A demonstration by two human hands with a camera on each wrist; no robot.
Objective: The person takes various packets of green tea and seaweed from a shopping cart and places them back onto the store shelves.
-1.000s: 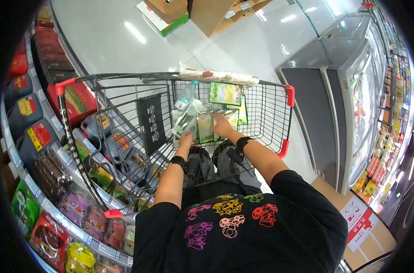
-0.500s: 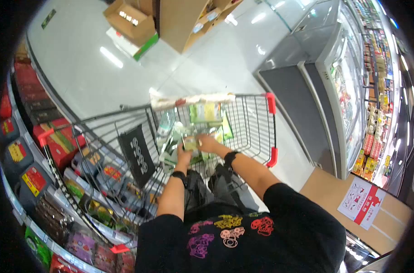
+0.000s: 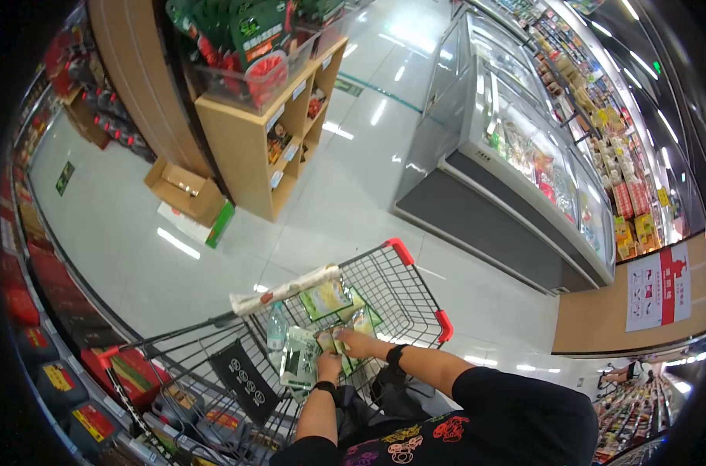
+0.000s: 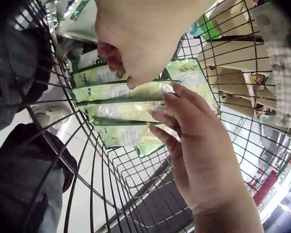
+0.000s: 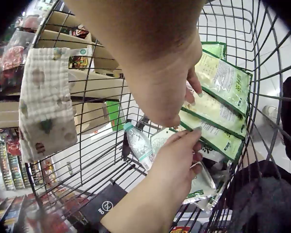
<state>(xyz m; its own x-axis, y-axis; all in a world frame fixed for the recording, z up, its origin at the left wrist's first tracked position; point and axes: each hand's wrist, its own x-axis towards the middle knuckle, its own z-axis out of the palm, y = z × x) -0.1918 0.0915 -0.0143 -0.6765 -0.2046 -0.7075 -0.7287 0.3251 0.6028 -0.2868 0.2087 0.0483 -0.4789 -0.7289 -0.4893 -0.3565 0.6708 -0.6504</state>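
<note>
Green-and-pale-yellow packets (image 4: 119,92) (image 5: 216,136) stand side by side in a wire shopping cart (image 3: 411,272). My left hand (image 3: 329,366) (image 4: 136,41) (image 5: 167,177) pinches the top edge of one packet between thumb and curled fingers. Close beside it, my right hand (image 3: 360,344) (image 4: 199,141) (image 5: 160,82) grips a neighbouring packet near its top, fingers bent over the edge. Another green packet (image 3: 324,299) lies flat farther forward. A silvery-green pack (image 3: 298,359) and a clear bottle (image 3: 276,328) (image 5: 139,143) are at the left.
A patterned cloth (image 3: 287,289) (image 5: 47,104) hangs over the cart's rim. Left of the cart run stocked shelves with dark jugs (image 3: 93,423). Ahead are a wooden rack (image 3: 236,155) and an open carton (image 3: 183,190); a chest freezer (image 3: 508,210) stands ahead right.
The head view has tilted up and turned, bringing more of the rack and freezer into sight. Both hands remain among the packets; a small pack raised between them half a second ago is now lower.
</note>
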